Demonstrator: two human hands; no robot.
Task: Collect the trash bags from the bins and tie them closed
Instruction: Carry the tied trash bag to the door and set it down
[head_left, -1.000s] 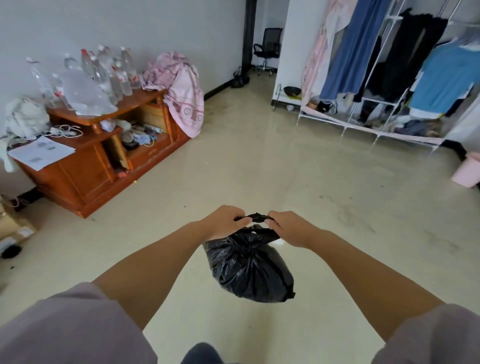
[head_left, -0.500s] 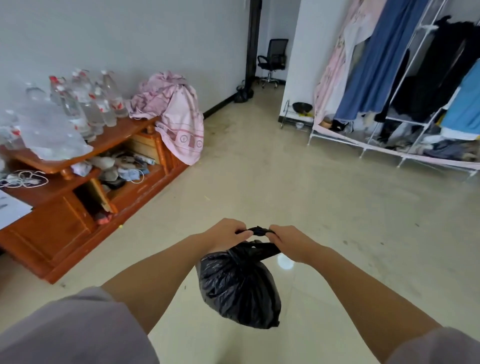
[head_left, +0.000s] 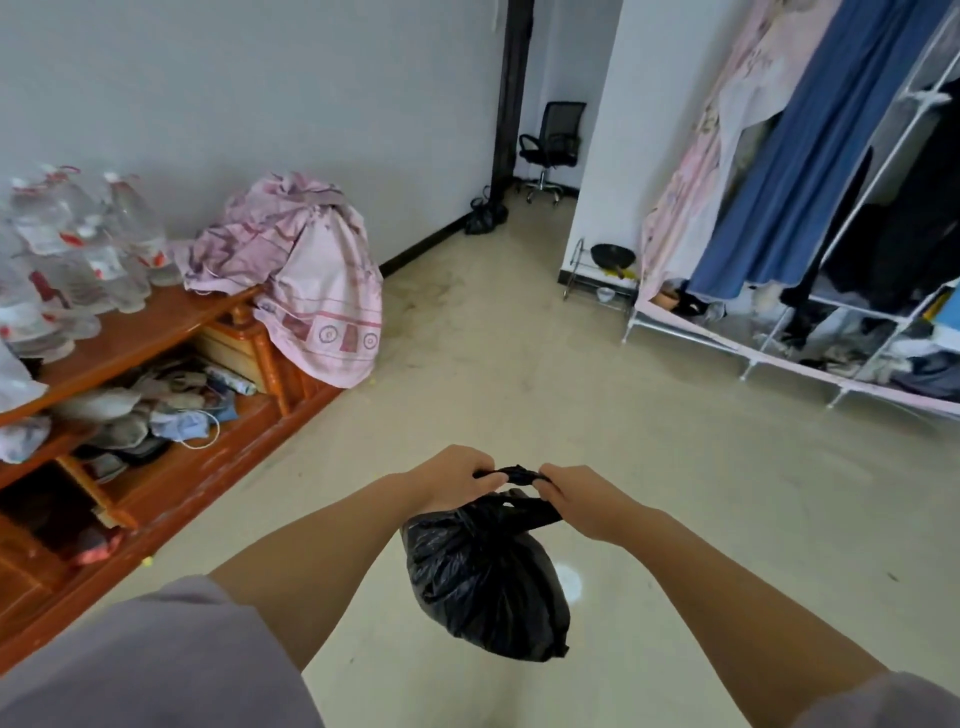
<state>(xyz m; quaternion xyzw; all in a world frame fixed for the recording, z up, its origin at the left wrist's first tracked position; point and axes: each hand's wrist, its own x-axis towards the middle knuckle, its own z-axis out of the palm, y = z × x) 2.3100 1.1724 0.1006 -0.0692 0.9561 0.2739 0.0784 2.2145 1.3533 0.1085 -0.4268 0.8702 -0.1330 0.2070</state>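
The black trash bag (head_left: 483, 577) hangs over the floor (head_left: 519, 405), directly below both hands. The left hand (head_left: 457, 478) and right hand (head_left: 582, 499) pinch its twisted ends, stretched sideways between the curled fingers.

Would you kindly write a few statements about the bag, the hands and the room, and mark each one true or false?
1. Both hands grip the top of the black bag. True: the left hand and right hand each hold an end.
2. The bag rests on the floor. False: it hangs in the air.
3. A pink cloth is draped over the wooden cabinet. True.
4. The bottles stand on the floor. False: they stand on the cabinet.
5. The office chair is beside the bag. False: it is far off, through the doorway.
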